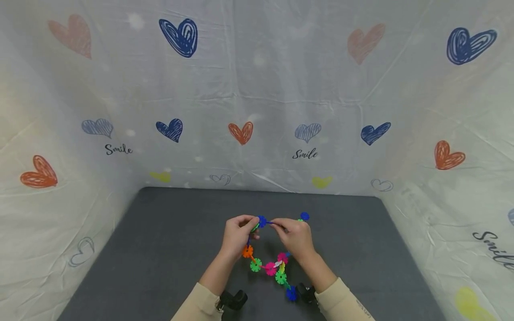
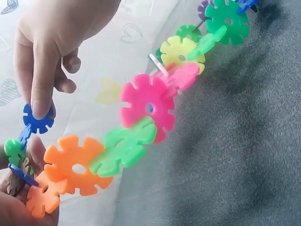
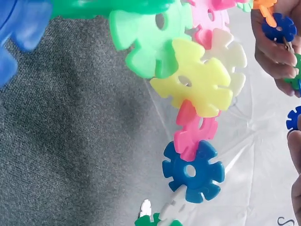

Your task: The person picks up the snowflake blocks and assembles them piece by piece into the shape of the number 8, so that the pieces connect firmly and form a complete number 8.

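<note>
Between both hands runs a chain of notched, interlocking plastic flower discs. In the head view my left hand [image 1: 234,236] pinches the chain's end near a blue disc [image 1: 262,221]. Across from it, my right hand [image 1: 296,235] pinches another blue disc [image 2: 38,118] seen nearly edge-on from above. The left wrist view shows this disc meeting a second blue one, then a green disc [image 2: 15,151] at my left fingers. Orange [image 2: 75,165], green and pink [image 2: 147,104] discs follow. In the right wrist view, yellow [image 3: 195,81], pink and blue [image 3: 193,171] discs continue the chain.
The dark grey tabletop [image 1: 168,258] lies under the hands. A pale curtain [image 1: 265,89] printed with hearts encloses it at the back and sides. A blue disc [image 1: 304,216] shows beyond my right hand, and another blue disc [image 1: 291,293] lies near the right wrist.
</note>
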The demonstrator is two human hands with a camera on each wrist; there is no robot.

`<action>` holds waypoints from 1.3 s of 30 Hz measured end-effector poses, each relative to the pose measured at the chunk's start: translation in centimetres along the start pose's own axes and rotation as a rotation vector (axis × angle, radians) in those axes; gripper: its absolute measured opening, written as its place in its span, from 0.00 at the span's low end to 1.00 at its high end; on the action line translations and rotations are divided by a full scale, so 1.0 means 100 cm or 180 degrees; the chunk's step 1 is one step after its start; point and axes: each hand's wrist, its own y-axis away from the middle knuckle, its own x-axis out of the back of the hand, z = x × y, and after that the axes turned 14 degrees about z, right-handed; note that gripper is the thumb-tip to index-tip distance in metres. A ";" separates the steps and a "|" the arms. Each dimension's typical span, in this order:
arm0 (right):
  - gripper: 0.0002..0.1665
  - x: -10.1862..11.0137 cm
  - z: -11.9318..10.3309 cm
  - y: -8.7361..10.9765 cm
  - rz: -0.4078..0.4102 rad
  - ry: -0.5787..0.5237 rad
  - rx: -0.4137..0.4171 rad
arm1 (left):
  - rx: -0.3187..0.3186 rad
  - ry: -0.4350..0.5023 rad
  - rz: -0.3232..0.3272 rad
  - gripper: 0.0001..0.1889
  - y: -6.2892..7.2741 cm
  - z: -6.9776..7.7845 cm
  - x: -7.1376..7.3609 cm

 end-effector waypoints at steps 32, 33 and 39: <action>0.15 0.023 0.103 0.004 -0.1133 0.0109 -0.2605 | 0.0336 0.0097 -0.0021 0.16 -0.004 -0.005 0.004; 0.16 0.022 0.111 0.007 -0.1200 0.0173 -0.2614 | 0.0335 0.0091 -0.0036 0.16 -0.004 -0.005 0.004; 0.18 0.018 0.141 0.027 -0.1291 0.0513 -0.2811 | 0.0351 0.0074 -0.0135 0.19 -0.005 -0.008 0.004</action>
